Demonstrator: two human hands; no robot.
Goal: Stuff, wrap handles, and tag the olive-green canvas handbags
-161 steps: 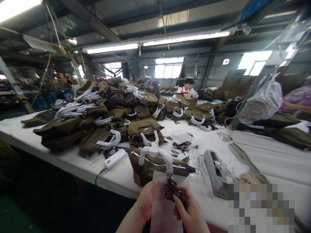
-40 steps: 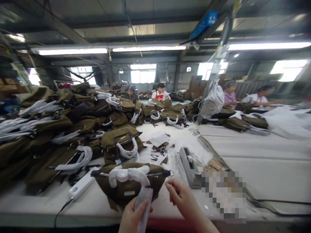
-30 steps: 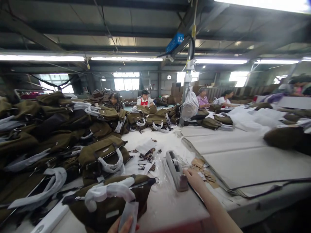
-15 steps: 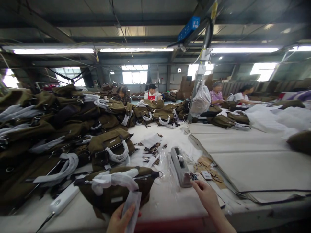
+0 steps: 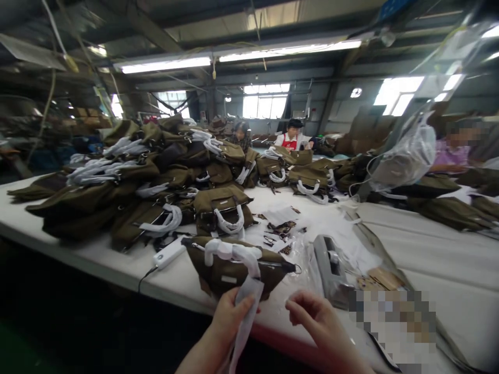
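In front of me an olive-brown handbag [image 5: 273,278] rests near the table's edge, its handle wrapped in white material. A loose white wrapping strip [image 5: 250,292] hangs down from that handle, pinched between the thumb and fingers of my left hand [image 5: 231,311]. My right hand [image 5: 312,311] is a little to the right of the bag, between it and a grey tape dispenser [image 5: 324,262]. Its thumb and forefinger are drawn together; whether a bit of tape is between them is too small to see.
A large heap of similar handbags [image 5: 89,202] covers the table's left side. A white power strip [image 5: 168,255] lies left of the bag. Patterned scraps [image 5: 281,228] and clear plastic lie behind. Co-workers [image 5: 290,137] sit across the table. A post with a plastic bag [image 5: 409,156] rises at right.
My right hand has left the tape dispenser's front end and moved left toward the bag. The view has swung left. My left hand keeps its hold on the strip.
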